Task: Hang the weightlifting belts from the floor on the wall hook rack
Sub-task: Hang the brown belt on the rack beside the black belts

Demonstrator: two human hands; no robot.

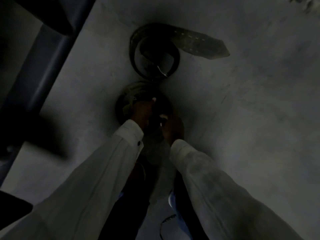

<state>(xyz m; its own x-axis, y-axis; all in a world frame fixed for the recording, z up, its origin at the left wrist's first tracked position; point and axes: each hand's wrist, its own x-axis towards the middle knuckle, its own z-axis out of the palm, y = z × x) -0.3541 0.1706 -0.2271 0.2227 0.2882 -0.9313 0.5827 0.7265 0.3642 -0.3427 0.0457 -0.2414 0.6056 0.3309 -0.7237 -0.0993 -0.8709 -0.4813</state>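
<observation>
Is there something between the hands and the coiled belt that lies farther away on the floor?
Yes. The nearer belt, which both the left hand and right hand touch, lies before the farther belt.

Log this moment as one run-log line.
stage: pickup | left hand: gripping near coiled belt | right hand: on same belt | far belt: untouched on floor | hung: none seen

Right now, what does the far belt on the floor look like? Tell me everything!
The far belt is wide, dark and looks like worn leather. It lies on the grey floor, coiled into a loose ring standing on its edge. Its pointed tail sticks out flat to the right, with a row of small holes. A shiny metal buckle prong shows at the ring's near side. No hands touch it; it sits just beyond the near belt.
</observation>
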